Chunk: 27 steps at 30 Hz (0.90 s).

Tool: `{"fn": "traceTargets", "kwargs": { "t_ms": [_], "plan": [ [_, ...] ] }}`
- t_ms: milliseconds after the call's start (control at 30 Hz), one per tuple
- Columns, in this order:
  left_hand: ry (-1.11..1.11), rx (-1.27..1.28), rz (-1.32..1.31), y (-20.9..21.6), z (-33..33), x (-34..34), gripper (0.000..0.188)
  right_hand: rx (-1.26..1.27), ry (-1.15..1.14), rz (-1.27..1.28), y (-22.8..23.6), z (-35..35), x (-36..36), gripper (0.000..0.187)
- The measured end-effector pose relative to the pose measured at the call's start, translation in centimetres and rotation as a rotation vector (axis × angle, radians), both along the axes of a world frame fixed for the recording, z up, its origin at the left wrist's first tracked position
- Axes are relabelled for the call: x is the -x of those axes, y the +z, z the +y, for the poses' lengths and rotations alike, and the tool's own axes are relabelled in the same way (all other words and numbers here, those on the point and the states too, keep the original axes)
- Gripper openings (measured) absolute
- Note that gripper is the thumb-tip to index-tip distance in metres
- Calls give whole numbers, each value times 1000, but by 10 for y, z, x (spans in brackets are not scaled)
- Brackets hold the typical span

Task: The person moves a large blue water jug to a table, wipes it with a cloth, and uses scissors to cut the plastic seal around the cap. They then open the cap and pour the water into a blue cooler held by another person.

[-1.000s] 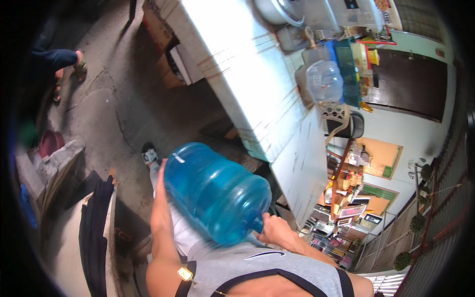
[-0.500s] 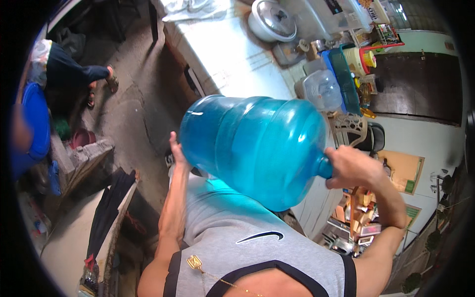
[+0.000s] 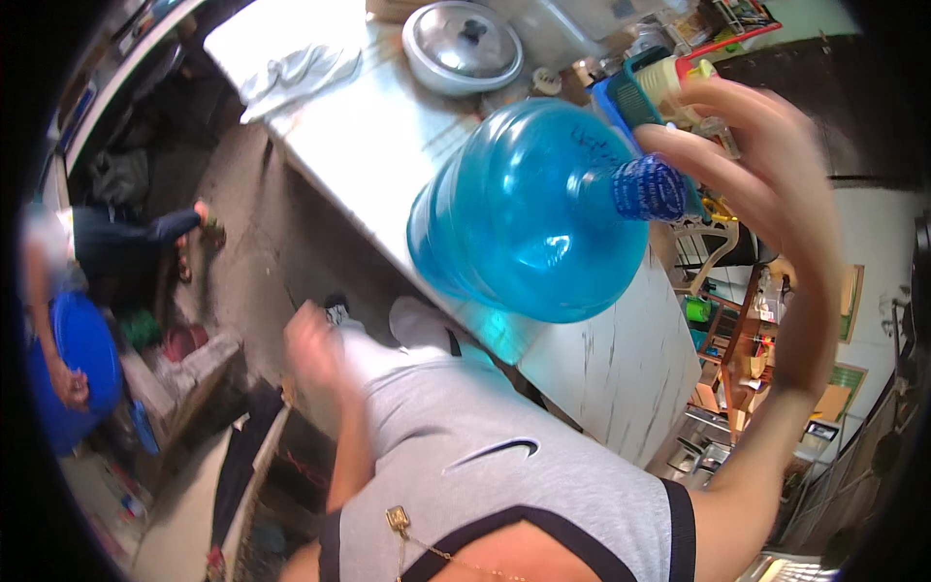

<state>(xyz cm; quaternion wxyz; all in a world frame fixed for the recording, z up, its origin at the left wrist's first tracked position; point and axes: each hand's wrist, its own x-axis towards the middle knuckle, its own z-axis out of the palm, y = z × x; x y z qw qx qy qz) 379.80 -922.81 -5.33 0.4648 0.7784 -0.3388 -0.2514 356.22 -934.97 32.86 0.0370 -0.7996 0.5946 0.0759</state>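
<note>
A large blue water jug (image 3: 529, 223) rests on the white marbled table (image 3: 621, 378), its base hidden behind its own body. Its neck, wrapped at the cap (image 3: 648, 189) in dark blue, points to the right and up toward me. My right hand (image 3: 761, 160) is open beside the neck, fingers apart and curved over the cap; they do not appear to grip it. My left hand (image 3: 325, 354) is away from the jug, low by my left thigh, too smeared by motion to read the fingers.
A lidded pot (image 3: 463, 47) and a crumpled plastic bag (image 3: 301, 78) lie on the table's far side. Containers crowd its right end. At left, another person's hand (image 3: 68, 383) hangs by a blue barrel (image 3: 87, 339). A plank bench (image 3: 194, 378) stands nearer.
The jug has gone from being held between my hands to resting on the table. My left hand has left its base; my right hand has let go of its neck.
</note>
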Motion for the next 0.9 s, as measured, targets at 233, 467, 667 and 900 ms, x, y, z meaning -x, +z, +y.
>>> {"fn": "traceTargets", "kwargs": {
  "t_ms": [233, 467, 667, 900],
  "plan": [
    [-350, 609, -96, 213, 76, -119, 33, 1080, 160, -759, -126, 170, 99, 41],
    [-1241, 30, 675, 289, 55, -128, 42, 31, -94, -1705, -209, 195, -82, 66],
    [-1006, 399, 549, 262, 115, -65, 35, -789, 332, -2384, -168, 205, -174, 77],
    [-235, 633, 116, 207, 221, -52, 22, -713, 850, -2225, -184, 260, -253, 32]
  ]
}}
